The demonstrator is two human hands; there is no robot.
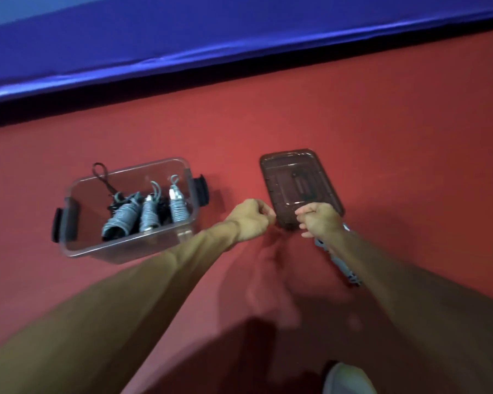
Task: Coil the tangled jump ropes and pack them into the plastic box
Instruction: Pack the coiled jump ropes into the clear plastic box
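Nearest to the camera, at the bottom edge, is a pale grey shape point(345, 378), too blurred to name. Above it, two bare forearms reach forward over the red floor point(382, 132).

The left hand point(251, 220) has its fingers curled into a loose fist. Whether it pinches a thin cord or nothing, I cannot tell. The right hand point(319, 220) is also curled, and a grey rope bundle point(340, 264) comes out from under its palm and runs below the wrist, so it appears to grip this bundle. The two hands are near each other, just in front of the near edge of the smoky lid point(296, 177), which lies flat on the floor, well apart from the box.

The clear plastic box point(120, 248) stands open to the left. Inside are three coiled grey ropes point(147, 213), and a black cord point(103, 177) with a loop rises over the far rim.

By my judgement most of the packing is done. What is left is to finish this last bundle, put it into the box and perhaps close the lid.
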